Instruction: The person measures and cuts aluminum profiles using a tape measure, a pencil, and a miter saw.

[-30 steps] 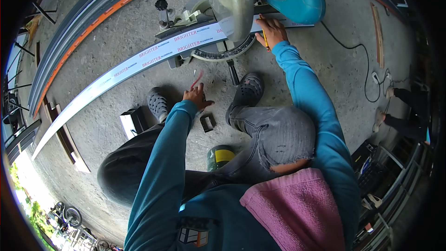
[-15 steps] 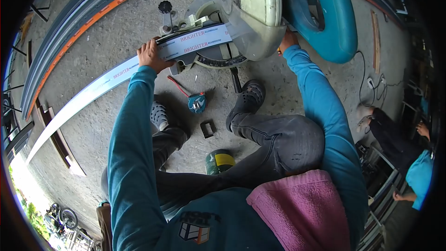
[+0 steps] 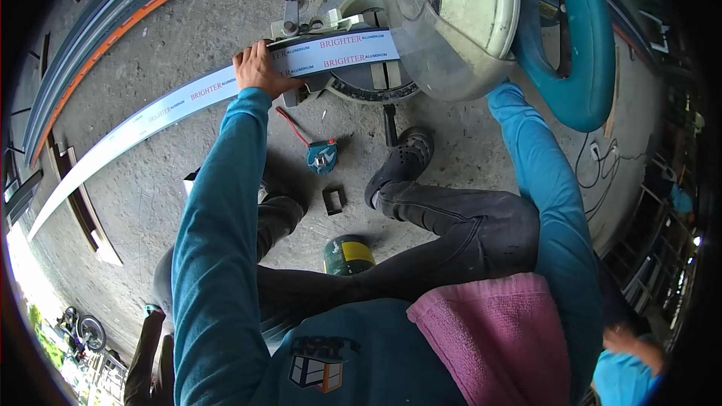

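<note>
A long aluminum profile (image 3: 203,92) with a printed film reaches from the lower left to the miter saw (image 3: 474,15). My left hand (image 3: 258,69) grips it just left of the saw's fence, thumb on the near side, fingers over the far edge. The profile's right end lies on the saw table, beside the clear blade guard (image 3: 440,56). My right arm stretches to the right side of the saw, and the hand is hidden behind the guard and the teal handle (image 3: 594,83). What it holds does not show.
On the floor near my feet lie a tape measure (image 3: 322,156), a short dark square tube piece (image 3: 334,200) and a green-yellow can (image 3: 350,256). Long profiles (image 3: 128,26) lie at the upper left. Cables (image 3: 598,173) run at the right. A co-worker's arm (image 3: 635,347) shows at the lower right.
The view has shifted, so the saw appears farther right. My right hand, partly visible before, is now hidden. The co-worker appears lower and nearer. My left hand still holds the profile.
</note>
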Action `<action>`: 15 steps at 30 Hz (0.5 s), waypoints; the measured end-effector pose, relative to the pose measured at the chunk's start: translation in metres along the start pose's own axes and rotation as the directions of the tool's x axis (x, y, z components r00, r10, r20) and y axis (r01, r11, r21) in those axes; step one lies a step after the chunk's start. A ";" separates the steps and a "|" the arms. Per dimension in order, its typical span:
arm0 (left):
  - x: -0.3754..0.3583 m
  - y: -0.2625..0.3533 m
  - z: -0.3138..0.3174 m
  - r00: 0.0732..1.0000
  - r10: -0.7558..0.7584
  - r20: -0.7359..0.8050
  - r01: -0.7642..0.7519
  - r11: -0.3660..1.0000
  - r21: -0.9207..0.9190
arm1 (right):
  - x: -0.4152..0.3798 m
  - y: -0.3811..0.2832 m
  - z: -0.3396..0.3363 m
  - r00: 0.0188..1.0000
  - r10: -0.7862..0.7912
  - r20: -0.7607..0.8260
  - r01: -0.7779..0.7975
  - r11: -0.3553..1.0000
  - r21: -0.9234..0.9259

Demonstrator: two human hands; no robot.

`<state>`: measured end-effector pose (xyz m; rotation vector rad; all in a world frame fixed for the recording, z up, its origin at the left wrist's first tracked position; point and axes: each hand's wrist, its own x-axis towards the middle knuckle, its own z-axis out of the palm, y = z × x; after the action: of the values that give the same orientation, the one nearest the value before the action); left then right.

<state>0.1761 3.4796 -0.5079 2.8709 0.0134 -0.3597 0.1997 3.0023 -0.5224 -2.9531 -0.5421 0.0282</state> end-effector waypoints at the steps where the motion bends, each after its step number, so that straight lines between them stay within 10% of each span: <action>1: 0.001 -0.001 0.000 1.000 0.002 0.000 -0.002 1.000 -0.004 | 0.000 -0.003 -0.007 0.999 0.027 0.042 -0.026 0.999 -0.018; 5: -0.002 0.000 0.006 0.996 0.037 -0.080 -0.039 0.999 -0.019 | -0.005 -0.002 -0.033 0.939 0.015 0.345 0.053 0.981 -0.187; 15: -0.004 0.007 0.018 0.993 -0.035 -0.116 0.045 0.995 0.086 | 0.018 0.021 -0.228 0.911 0.264 -0.317 -0.242 0.964 0.107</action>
<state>0.1678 3.4680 -0.5224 2.9794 0.0772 -0.2075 0.2335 2.9589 -0.2992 -2.8530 -0.1078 -0.4060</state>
